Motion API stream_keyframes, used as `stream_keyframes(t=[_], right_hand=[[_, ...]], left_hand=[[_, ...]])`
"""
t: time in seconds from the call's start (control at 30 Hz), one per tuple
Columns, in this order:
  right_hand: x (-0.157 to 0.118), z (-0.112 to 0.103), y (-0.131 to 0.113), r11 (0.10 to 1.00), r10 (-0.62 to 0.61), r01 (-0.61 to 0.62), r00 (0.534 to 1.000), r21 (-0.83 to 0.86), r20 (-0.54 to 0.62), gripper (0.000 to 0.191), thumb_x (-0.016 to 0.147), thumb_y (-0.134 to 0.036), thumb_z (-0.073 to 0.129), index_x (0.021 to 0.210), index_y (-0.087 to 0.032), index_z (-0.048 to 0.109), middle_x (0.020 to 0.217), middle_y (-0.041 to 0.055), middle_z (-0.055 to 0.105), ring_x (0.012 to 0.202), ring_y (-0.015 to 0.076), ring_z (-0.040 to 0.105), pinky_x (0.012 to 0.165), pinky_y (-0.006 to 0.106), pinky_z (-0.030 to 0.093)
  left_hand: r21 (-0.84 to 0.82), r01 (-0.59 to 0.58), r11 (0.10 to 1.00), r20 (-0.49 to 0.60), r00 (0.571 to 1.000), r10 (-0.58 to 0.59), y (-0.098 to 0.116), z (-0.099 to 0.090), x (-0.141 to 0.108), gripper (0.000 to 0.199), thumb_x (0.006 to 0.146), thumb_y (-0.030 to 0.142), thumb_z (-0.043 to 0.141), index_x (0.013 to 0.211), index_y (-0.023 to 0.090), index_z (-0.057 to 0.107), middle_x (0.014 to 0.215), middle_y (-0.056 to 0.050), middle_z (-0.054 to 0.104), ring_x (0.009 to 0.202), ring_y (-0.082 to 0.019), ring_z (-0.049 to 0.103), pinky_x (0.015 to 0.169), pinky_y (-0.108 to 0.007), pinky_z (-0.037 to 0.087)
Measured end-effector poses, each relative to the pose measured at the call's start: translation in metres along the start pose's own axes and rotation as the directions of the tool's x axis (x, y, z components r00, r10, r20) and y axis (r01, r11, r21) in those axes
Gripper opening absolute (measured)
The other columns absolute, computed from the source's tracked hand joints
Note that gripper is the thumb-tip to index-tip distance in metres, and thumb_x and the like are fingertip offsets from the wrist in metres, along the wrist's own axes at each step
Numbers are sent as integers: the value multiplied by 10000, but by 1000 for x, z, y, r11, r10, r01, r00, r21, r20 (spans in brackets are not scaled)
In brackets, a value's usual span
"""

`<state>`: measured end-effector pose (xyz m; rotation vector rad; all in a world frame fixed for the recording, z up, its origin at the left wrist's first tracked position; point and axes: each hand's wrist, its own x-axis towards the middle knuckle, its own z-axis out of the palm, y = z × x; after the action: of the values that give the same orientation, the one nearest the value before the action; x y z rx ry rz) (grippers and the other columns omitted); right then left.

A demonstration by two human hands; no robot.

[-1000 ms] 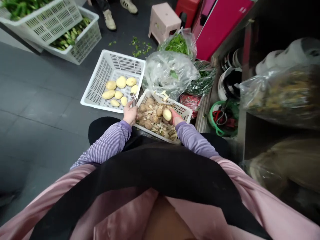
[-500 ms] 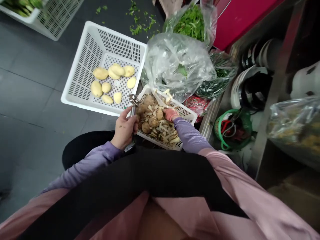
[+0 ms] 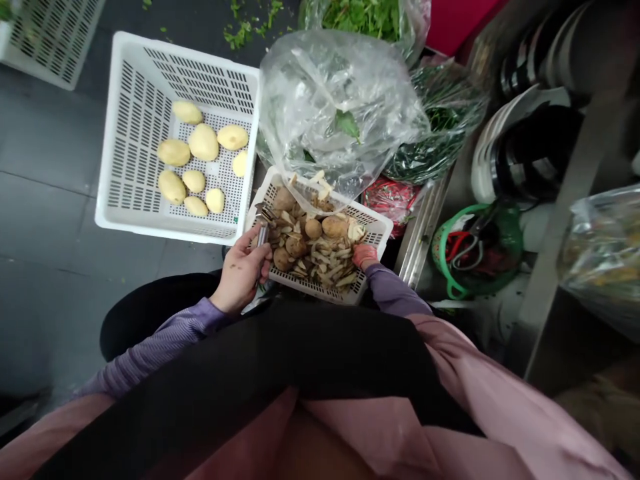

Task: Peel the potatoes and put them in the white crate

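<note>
My left hand point(image 3: 245, 270) is closed round a metal peeler point(image 3: 263, 235) at the left edge of the smaller white basket point(image 3: 384, 235). In that basket lie brown unpeeled potatoes point(image 3: 295, 245) among many peelings point(image 3: 330, 261). My right hand point(image 3: 365, 255), in a reddish glove, is low at the basket's right end beside the peelings. Its fingers are mostly hidden, and I cannot make out whether it holds anything. To the left, the larger white basket point(image 3: 107, 147) holds several peeled potatoes point(image 3: 203, 142).
A clear plastic bag point(image 3: 345, 100) overhangs the small basket's back edge. Bagged greens point(image 3: 430, 127) and a red bag point(image 3: 390, 200) lie behind. On the right are a green basket point(image 3: 440, 260) with scissors, stacked plates point(image 3: 487, 160) and a metal shelf edge point(image 3: 550, 267).
The view has shifted. My right hand has moved from the middle of the peelings to the basket's right end. Another peeled potato shows at the back of the large basket.
</note>
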<state>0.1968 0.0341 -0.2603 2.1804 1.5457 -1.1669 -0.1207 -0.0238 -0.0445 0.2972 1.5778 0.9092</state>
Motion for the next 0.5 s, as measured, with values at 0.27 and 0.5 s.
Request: stream_keyframes(t=[0.27,0.5], right_hand=[[35,0,-73,858,-247,280,960,-430,131,1093,764,-371,890,1655,-86,325,1680,268,404,1551,383,405,1278,478,340],[62,13,-106,938,-101,132,989,-320,112,989,650,-399,978,1481,-48,572,1534,324,546,1449,442,538,1207,521,430]], left_hand=[[26,34,999,42,998,-35,-5,4,-2,501,775,269,763,1252,174,641,653,75,575,385,-65,403,342,-197,267],[415,-75,907,181,984,-1,-14,-3,0,244,899,429,684,812,209,628,512,39,513,433,-119,473,429,-212,362]])
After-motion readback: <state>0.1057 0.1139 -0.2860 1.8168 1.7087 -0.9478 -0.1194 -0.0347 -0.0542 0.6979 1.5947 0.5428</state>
